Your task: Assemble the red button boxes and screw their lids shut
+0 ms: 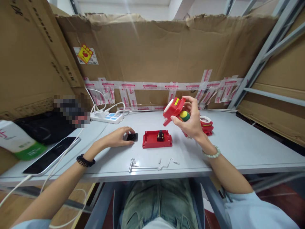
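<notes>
My right hand [192, 122] grips a red plastic housing [175, 109] and holds it tilted above the table. The housing has a yellow label, a white ring-like part and a round yellow-and-green piece [185, 115] near my fingers. Resting on the tabletop, my left hand [119, 136] has its thumb and fingers closed around a small black part [132, 137]. Between the hands lies a shallow red tray-like base [149, 141], its open side up. A black component [160, 135] with metal contacts stands inside it.
Near the front edge lie a T-handle wrench [145, 167], several small screws [133, 161] and a thin white string [168, 164]. Another red unit [207, 128] with a white ring sits behind my right wrist. A power strip [108, 117], a phone [52, 156] and cables occupy the left.
</notes>
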Tool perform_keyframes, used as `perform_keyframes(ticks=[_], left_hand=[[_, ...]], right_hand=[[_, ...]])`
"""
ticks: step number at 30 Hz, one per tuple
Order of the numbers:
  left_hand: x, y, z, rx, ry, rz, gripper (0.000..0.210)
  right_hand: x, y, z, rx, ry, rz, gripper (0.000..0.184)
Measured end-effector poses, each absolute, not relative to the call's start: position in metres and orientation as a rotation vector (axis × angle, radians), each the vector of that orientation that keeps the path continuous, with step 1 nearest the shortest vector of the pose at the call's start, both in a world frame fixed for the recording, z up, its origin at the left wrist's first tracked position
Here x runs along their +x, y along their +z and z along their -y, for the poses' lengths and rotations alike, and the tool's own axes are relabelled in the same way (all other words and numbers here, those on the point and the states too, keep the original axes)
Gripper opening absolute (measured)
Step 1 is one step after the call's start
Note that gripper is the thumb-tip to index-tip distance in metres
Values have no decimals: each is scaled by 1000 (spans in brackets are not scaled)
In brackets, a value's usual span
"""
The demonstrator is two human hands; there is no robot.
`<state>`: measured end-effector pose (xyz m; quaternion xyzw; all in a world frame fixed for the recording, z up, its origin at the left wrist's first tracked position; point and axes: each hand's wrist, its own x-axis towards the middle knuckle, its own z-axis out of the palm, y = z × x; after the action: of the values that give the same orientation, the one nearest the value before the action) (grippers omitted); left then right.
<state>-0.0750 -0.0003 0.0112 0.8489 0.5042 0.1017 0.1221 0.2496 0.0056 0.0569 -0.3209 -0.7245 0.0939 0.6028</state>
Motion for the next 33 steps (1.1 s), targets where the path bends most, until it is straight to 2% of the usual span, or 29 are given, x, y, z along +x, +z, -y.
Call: perform_keyframes(ticks=[6,14,20,33], left_hand=[[-82,9,1,2402,408,-1456,50],[-41,38,5,2560,837,-1204,45],[4,44,-6,2562,849,-967,46],[17,37,-11,2540,751,-949,46]], right_hand=[[249,56,-6,-758,223,1683,69],[252,59,-7,-734,201,1649,69],[256,61,-9,-738,134,1646,67],[255,61,-9,-730,145,1634,69]])
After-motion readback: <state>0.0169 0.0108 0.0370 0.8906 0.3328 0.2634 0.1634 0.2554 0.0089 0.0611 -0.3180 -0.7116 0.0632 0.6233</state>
